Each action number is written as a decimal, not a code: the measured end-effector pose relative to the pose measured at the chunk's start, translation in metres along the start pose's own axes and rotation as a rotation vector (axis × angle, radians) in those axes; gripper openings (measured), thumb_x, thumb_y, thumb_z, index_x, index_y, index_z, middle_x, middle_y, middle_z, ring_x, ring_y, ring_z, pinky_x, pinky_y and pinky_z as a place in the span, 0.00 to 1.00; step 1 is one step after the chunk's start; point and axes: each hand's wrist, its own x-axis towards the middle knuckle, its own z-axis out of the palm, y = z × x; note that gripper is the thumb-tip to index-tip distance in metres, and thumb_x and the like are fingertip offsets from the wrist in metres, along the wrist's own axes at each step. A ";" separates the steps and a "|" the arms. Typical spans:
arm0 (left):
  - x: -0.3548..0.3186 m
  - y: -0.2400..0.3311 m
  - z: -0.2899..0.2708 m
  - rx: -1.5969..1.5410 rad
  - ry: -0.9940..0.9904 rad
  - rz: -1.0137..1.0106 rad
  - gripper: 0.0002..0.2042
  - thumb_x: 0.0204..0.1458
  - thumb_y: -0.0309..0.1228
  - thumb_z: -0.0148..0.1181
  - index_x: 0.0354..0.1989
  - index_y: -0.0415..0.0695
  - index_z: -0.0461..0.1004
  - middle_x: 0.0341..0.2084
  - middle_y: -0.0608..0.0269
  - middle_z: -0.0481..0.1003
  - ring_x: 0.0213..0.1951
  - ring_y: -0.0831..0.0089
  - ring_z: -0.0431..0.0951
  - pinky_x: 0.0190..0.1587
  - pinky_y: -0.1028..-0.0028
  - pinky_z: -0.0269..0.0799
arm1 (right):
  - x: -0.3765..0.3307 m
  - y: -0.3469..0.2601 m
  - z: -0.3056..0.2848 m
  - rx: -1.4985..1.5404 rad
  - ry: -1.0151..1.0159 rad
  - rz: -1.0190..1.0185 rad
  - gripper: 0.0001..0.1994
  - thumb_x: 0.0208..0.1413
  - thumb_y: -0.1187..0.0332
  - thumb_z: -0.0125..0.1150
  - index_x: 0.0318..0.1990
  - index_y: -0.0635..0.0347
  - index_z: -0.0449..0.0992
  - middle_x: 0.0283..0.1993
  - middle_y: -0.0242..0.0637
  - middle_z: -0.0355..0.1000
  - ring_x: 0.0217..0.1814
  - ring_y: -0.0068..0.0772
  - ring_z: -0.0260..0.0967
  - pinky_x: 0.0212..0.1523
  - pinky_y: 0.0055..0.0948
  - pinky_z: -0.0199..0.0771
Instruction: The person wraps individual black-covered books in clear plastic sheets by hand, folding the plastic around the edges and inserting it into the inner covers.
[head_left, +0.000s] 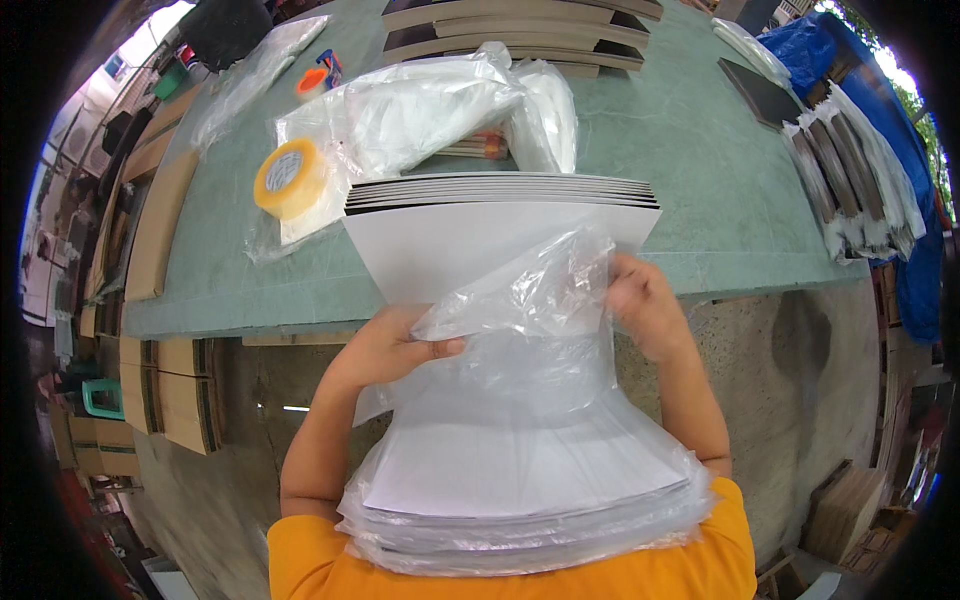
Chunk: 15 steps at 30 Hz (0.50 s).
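Observation:
A stack of white boards with dark edges (400, 235) leans from the green table's near edge toward my body. A clear plastic bag (520, 355) covers the lower part of the stack, its loose mouth bunched diagonally across the front. My left hand (398, 345) is closed at the left side of the bag, thumb in front and the other fingers mostly hidden. On the right, my right hand (645, 305) pinches the bag's edge beside the boards, slightly blurred. The bag's wrinkled lower end (530, 540) rests against my orange shirt.
On the green table (690, 200) lie a yellow tape roll (287, 178), clear plastic bags (410, 110), an orange-and-blue tape dispenser (318, 78) and stacked boards (515, 35). Wrapped boards (850, 175) stand at the right edge beside a blue tarp (905, 160). Cardboard (180, 395) stands lower left.

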 end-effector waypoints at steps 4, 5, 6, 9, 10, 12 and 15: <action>0.000 -0.008 0.001 -0.005 0.047 -0.073 0.18 0.40 0.31 0.61 0.40 0.37 0.69 0.32 0.62 0.73 0.35 0.77 0.69 0.41 0.76 0.63 | -0.013 -0.008 0.009 -0.226 -0.033 0.059 0.13 0.42 0.72 0.62 0.36 0.69 0.70 0.31 0.36 0.71 0.29 0.20 0.66 0.30 0.17 0.66; -0.001 -0.006 0.003 0.037 0.075 -0.036 0.17 0.41 0.31 0.61 0.40 0.38 0.69 0.32 0.62 0.73 0.35 0.77 0.69 0.41 0.76 0.63 | -0.011 -0.005 0.004 -0.222 -0.032 0.074 0.11 0.42 0.72 0.61 0.34 0.69 0.71 0.30 0.36 0.71 0.29 0.20 0.66 0.30 0.17 0.66; -0.001 -0.003 0.004 0.078 0.104 0.001 0.17 0.41 0.30 0.61 0.41 0.38 0.69 0.31 0.63 0.73 0.36 0.76 0.69 0.41 0.76 0.63 | -0.010 -0.004 0.001 -0.218 -0.033 0.090 0.10 0.42 0.73 0.61 0.32 0.69 0.72 0.29 0.36 0.71 0.29 0.19 0.66 0.30 0.17 0.66; 0.002 0.022 0.022 0.465 0.527 0.413 0.13 0.42 0.29 0.59 0.37 0.39 0.70 0.28 0.63 0.71 0.34 0.75 0.68 0.39 0.75 0.63 | -0.013 -0.001 0.008 -0.340 -0.036 0.164 0.06 0.42 0.72 0.62 0.23 0.65 0.72 0.20 0.33 0.70 0.22 0.18 0.65 0.24 0.17 0.64; 0.005 0.019 0.021 0.472 0.535 0.451 0.12 0.43 0.29 0.59 0.36 0.39 0.70 0.27 0.63 0.70 0.33 0.74 0.68 0.38 0.75 0.63 | -0.013 -0.001 0.012 -0.295 -0.042 0.165 0.07 0.42 0.72 0.62 0.22 0.65 0.72 0.20 0.33 0.70 0.22 0.18 0.65 0.24 0.17 0.64; 0.011 0.017 0.017 0.490 0.563 0.519 0.09 0.43 0.29 0.58 0.32 0.39 0.70 0.25 0.62 0.68 0.32 0.74 0.67 0.36 0.75 0.62 | -0.013 0.000 0.021 -0.204 -0.067 0.166 0.08 0.41 0.70 0.64 0.21 0.64 0.71 0.19 0.33 0.70 0.22 0.18 0.64 0.23 0.17 0.63; 0.019 0.055 0.002 0.262 1.173 0.479 0.07 0.41 0.29 0.59 0.26 0.40 0.70 0.21 0.58 0.69 0.26 0.70 0.69 0.28 0.75 0.63 | -0.015 0.004 0.015 -0.112 -0.186 0.123 0.08 0.42 0.70 0.63 0.22 0.64 0.71 0.20 0.31 0.69 0.20 0.18 0.63 0.20 0.19 0.62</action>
